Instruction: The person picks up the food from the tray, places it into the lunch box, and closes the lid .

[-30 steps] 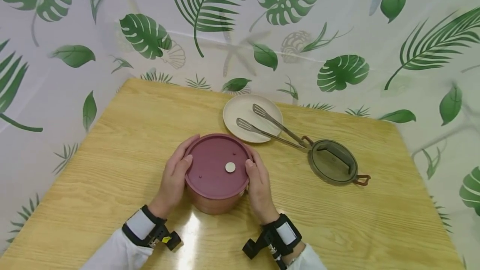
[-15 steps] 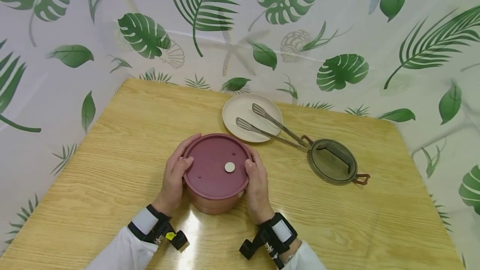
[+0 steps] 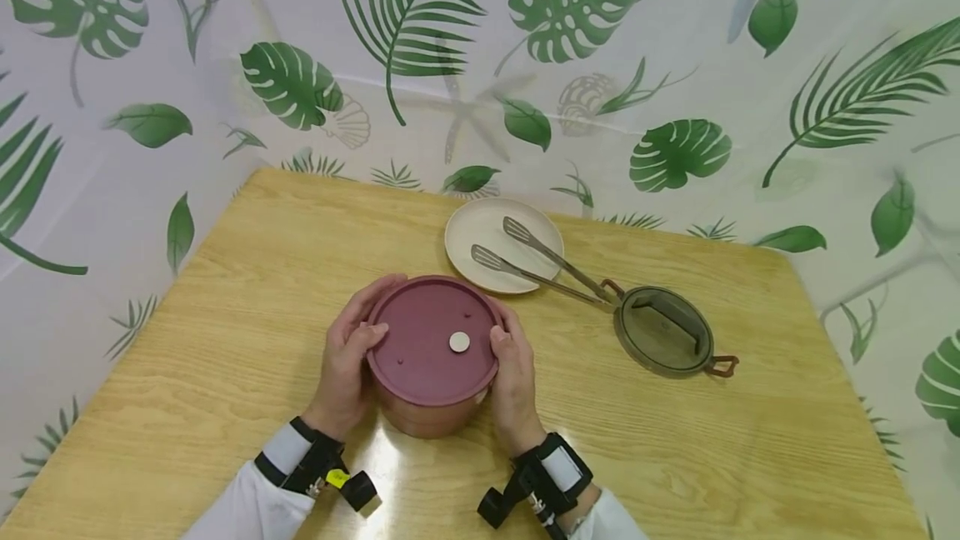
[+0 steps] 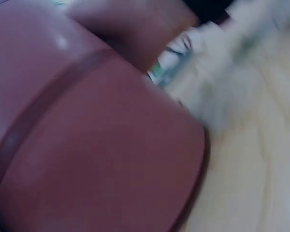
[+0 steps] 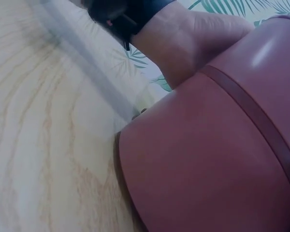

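The left hand's (image 3: 348, 357) grip curls round the left side of a pot (image 3: 429, 422), thumb on its maroon lid (image 3: 423, 327). The pot stands on the wooden surface (image 3: 187, 373), between both hands. Behind it lies a pale plate (image 3: 467, 232). The right hand (image 3: 516, 373) mirrors this grip opposite. Slotted tongs (image 3: 558, 285) stretch from the plate to a dark pan (image 3: 662, 344).

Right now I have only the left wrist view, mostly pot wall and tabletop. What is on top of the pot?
Observer: A flat maroon lid bearing one pale round disc.
Operator: Good. How are the two hands placed?
Observer: The left hand and the right hand hold the pot from opposite sides.
Operator: And what lies just beyond it?
Observer: A pale plate, with two slotted utensil heads over it.
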`<state>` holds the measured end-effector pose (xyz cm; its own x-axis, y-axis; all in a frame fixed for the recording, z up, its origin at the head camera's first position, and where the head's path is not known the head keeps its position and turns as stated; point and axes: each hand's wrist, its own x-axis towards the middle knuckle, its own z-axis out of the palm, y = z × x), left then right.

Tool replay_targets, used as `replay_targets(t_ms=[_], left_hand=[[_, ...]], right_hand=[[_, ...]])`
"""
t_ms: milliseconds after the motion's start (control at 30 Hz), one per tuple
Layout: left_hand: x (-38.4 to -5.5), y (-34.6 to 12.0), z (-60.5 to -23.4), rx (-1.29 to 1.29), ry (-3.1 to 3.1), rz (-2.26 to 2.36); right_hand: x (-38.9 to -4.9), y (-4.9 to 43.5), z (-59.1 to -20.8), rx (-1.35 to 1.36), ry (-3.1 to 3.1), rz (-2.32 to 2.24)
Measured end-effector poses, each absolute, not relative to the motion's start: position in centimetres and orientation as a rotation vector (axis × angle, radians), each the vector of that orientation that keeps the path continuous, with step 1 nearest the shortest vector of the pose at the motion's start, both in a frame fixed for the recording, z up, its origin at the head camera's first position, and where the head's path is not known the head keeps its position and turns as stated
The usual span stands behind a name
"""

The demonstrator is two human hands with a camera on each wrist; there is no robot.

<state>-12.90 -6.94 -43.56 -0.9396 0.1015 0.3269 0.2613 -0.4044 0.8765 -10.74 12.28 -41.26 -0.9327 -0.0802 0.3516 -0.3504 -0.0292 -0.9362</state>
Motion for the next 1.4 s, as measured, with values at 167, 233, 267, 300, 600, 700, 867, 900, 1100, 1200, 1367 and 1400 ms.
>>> replay_targets(t_ms=[167, 233, 267, 300, 600, 700, 867, 900, 1100, 1200, 1367, 1400], left_hand=[[-13.2, -7.6, -43.7, -0.649, -1.927, -2.25], [-13.3, -7.8, -43.7, -0.679, -1.97, -2.196], [-13.4, -7.8, -43.8, -0.68, -1.978, -2.187], [-13.5, -7.7, -43.8, -0.675, -1.972, -2.189], [-13.6, -6.5, -43.8, -0.525, -1.862, -2.256], [-13.6, -6.3, -43.8, -0.523, -1.85, -2.271], [-13.6, -6.4, -43.3, -0.555, -1.969, -2.282], [-13.6, -6.6, -43.1, -0.537, -2.009, -2.283], [-13.2, -6.3, -41.3, -0.333, -2.02, -2.384], [-12.5, -5.7, -40.6, -0.277, -1.921, -2.392], [-11.9, -5.4, -40.0, -0.251, -1.869, -2.383], [-11.9, -5.5, -40.0, -0.26, -1.884, -2.382]], right_hand=[[-11.6, 12.5, -42.6, 0.522, -2.05, 2.124], [-12.0, 12.6, -43.3, 0.532, -2.056, 2.135], [-12.1, 12.7, -43.5, 0.529, -2.059, 2.135], [-12.3, 12.7, -43.7, 0.519, -2.056, 2.142], [-12.6, 12.0, -44.3, 0.28, -1.796, 2.357], [-12.5, 12.1, -44.0, 0.275, -1.778, 2.402], [-11.8, 13.3, -42.2, 0.41, -1.982, 2.33], [-11.7, 13.5, -41.7, 0.446, -2.025, 2.297], [-11.0, 12.4, -40.4, 0.38, -2.013, 2.223], [-10.7, 11.5, -40.5, 0.307, -1.925, 2.222], [-10.6, 11.2, -40.6, 0.319, -1.912, 2.191], [-10.6, 11.4, -40.6, 0.333, -1.936, 2.192]])
